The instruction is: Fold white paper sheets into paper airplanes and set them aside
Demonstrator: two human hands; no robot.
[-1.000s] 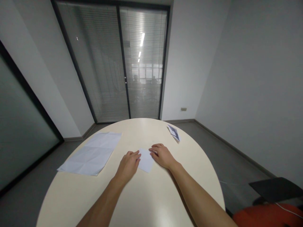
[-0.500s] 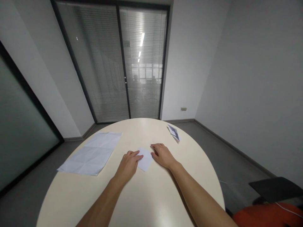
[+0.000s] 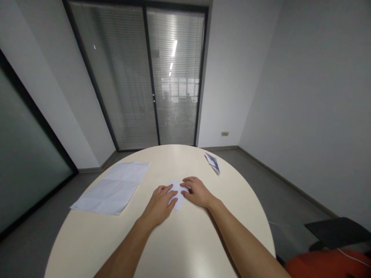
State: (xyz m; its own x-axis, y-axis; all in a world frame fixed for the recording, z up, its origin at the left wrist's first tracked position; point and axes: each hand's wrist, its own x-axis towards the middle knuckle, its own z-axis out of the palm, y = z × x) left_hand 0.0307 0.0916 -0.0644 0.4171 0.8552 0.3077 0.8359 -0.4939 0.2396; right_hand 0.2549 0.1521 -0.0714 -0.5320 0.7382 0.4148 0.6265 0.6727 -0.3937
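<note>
A small folded piece of white paper [image 3: 179, 201] lies on the table in front of me, partly covered by my fingers. My left hand [image 3: 160, 204] rests on its left side, fingers and thumb spread and pressing down on it. At the right edge, my right hand [image 3: 198, 192] has its bent fingers and thumb around a bit of the paper, which looks slightly raised there. Exactly how the fingertips meet the paper is too small to make out.
A large creased white sheet [image 3: 116, 189] lies flat on the left of the round cream table [image 3: 174, 247]. Near the far right edge is a folded paper piece [image 3: 213, 162] with a dark print. Beyond the table's right side stands a chair with an orange seat [image 3: 324, 264].
My right hand has shifted slightly left, bringing the paper's right edge inward. My left hand's fingers have spread, and its thumb now shows lower on the paper.
</note>
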